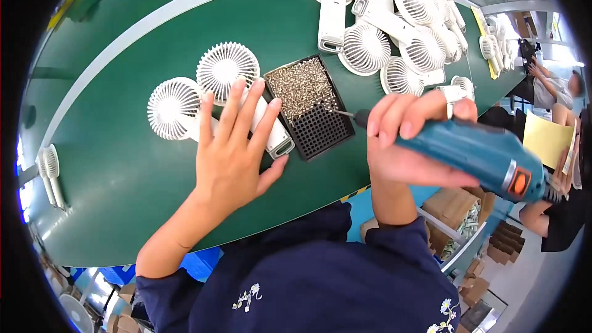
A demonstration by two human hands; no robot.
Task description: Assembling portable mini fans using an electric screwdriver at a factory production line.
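My left hand (228, 157) lies with fingers spread over the handles of two white handheld fans (227, 65), which rest side by side on the table; it partly hides both handles. In my right hand (401, 139) is a teal electric screwdriver (472, 154) with an orange switch, held nearly level. Its thin bit points left, its tip over the right side of a black screw tray (317, 134). Small silvery screws (299, 86) heap up in the tray's far part, while its near part shows a grid of holes. Whether the tip touches a screw I cannot tell.
A pile of white handheld fans (364, 49) covers the table's far right. Two more fans (50, 172) lie at the left edge of the green table (123, 197). Cardboard boxes (453, 213) stand below on the right, where other people (558, 89) sit.
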